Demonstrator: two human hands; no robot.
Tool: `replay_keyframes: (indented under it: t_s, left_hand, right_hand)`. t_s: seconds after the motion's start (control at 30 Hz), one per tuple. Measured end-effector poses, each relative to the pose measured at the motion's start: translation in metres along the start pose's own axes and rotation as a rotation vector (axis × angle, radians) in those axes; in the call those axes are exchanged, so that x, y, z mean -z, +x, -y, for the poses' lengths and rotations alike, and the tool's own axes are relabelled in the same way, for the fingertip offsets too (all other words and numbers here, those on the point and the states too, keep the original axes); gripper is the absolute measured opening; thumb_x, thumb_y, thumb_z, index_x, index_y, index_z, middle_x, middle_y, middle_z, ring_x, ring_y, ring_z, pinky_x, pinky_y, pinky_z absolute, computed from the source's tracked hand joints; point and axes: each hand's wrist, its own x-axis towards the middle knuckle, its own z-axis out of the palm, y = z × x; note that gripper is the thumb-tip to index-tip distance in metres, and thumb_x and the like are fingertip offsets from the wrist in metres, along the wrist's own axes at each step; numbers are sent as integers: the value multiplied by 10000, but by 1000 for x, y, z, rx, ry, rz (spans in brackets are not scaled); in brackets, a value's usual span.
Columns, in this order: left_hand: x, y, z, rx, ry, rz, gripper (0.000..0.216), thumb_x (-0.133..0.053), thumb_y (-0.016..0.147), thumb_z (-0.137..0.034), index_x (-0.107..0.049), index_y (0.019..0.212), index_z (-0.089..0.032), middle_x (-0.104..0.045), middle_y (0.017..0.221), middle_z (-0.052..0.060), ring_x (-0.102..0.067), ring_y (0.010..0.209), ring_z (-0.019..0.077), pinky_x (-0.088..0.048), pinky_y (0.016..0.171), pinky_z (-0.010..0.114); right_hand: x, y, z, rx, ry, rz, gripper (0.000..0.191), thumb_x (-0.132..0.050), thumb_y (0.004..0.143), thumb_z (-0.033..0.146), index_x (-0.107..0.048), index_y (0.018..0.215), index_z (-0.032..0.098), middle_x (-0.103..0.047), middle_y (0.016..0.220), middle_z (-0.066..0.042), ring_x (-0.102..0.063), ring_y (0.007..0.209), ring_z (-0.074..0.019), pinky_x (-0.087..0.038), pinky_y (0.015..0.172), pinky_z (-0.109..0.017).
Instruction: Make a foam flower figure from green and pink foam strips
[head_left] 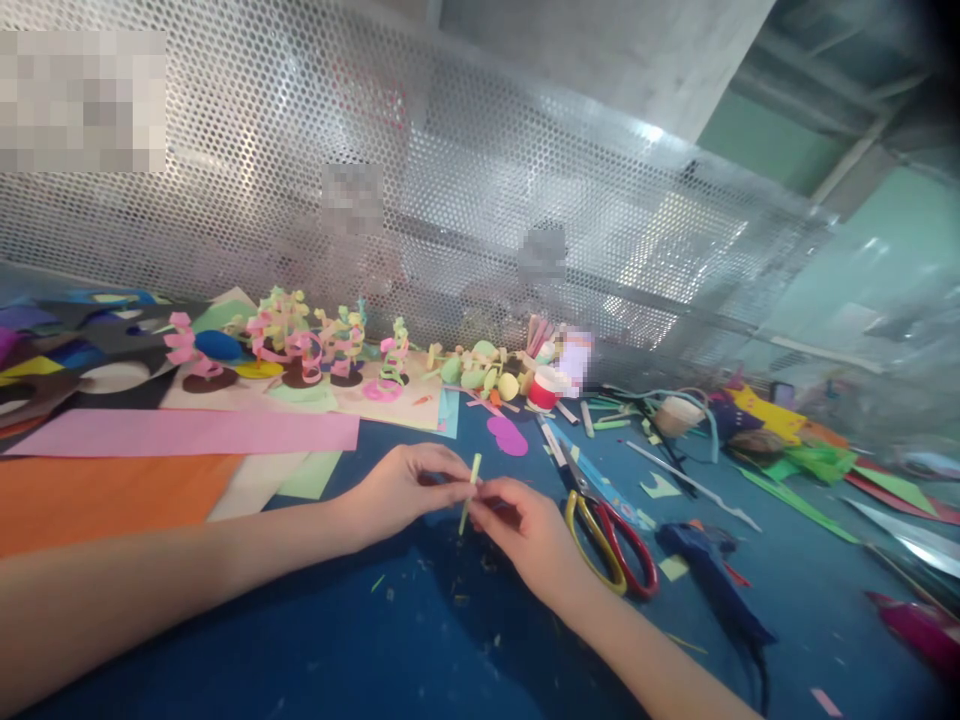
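Observation:
My left hand [415, 492] and my right hand [523, 527] meet over the blue table, fingertips touching. Between them they pinch a thin pale-green paper strip [475, 468], which stands nearly upright, its lower end showing below the fingers. Just right of my right hand lie scissors [611, 545] with one yellow and one red handle loop, blades pointing away. Farther right rests a dark blue glue gun [712, 580] with its cord. Beyond the hands lie two overlapping purple paper ovals [508, 436].
Several curled pink and green paper pieces [300, 345] stand on round bases at the back left. Pink paper [187, 432] and orange paper [112, 495] sheets lie left. A red-and-white tub [543, 388] stands behind. A perforated metal screen [450, 200] borders the far edge; scraps litter the right.

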Motion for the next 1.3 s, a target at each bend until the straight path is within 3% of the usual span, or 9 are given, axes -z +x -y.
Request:
replay_keyframes:
  t_s: [0.33, 0.53, 0.67, 0.97, 1.2, 1.3]
  left_hand:
    - [-1, 0, 3, 115, -102, -44, 239, -587, 742, -387, -661, 764, -160, -612, 705, 12, -549, 664, 125, -445, 680, 245]
    - [-1, 0, 2, 80, -60, -6, 195, -581, 757, -338, -651, 730, -157, -591, 675, -3, -532, 648, 109, -419, 665, 219]
    - [-1, -1, 2, 59, -10, 26, 214, -567, 767, -345, -647, 715, -154, -588, 663, 0, -528, 651, 112, -412, 664, 217]
    - [-2, 0, 5, 31, 81, 77, 228, -539, 783, -353, -648, 744, -156, -582, 676, -2, -541, 635, 113, -420, 628, 213]
    - [-5, 0, 9, 13, 49, 52, 242, -571, 759, -378, -667, 825, -166, -598, 762, 12, -550, 680, 122, -433, 655, 221]
    - [-3, 2, 9, 27, 86, 100, 262, -587, 743, -395, -669, 862, -176, -627, 811, 18, -565, 748, 144, -434, 685, 228]
  right_hand:
    - [26, 9, -1, -144, 49, -43, 213, -550, 777, 370, -659, 839, 198, -669, 759, -33, -621, 667, -170, -508, 655, -305]
    - [14, 5, -2, -107, -15, 97, 167, -558, 776, 305, -658, 862, 202, -672, 812, -35, -626, 723, -179, -498, 712, -326]
    - [10, 3, -3, -81, -31, 119, 166, -549, 785, 300, -650, 870, 199, -669, 837, -38, -621, 763, -179, -494, 736, -322]
    - [12, 5, 3, -85, 117, -55, 226, -558, 782, 327, -622, 958, 200, -646, 893, -41, -617, 794, -160, -514, 719, -284]
    - [7, 9, 3, 4, 151, -99, 139, -602, 753, 308, -647, 833, 204, -645, 886, -33, -608, 828, -166, -506, 746, -289]
    - [9, 9, 3, -28, 182, -129, 134, -593, 760, 306, -643, 821, 198, -656, 882, -34, -613, 800, -160, -507, 736, -285]
